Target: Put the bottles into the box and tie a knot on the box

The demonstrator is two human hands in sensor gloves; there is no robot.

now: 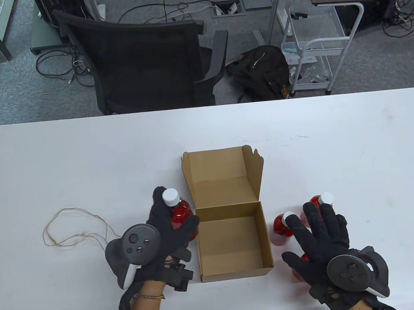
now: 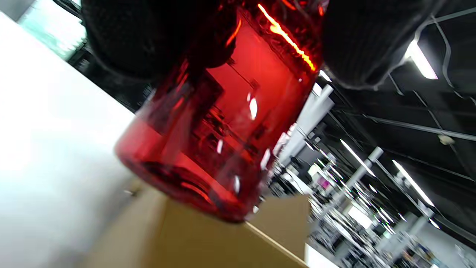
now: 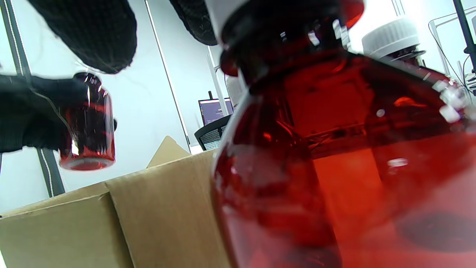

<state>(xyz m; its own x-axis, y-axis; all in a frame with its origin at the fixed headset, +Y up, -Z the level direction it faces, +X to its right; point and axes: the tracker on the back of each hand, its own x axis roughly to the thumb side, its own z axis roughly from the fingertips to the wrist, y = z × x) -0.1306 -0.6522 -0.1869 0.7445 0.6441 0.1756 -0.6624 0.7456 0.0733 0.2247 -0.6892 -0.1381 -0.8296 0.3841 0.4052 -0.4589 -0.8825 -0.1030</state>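
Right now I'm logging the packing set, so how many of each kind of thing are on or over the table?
Red translucent bottles with white caps: 4 (one in the left hand, three by the right hand)
Open brown cardboard box: 1
Thin brown string: 1
Total: 6

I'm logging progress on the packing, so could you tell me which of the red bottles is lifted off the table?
The bottle gripped by the left hand, just left of the open box. The other bottles stand on the table under the right hand.
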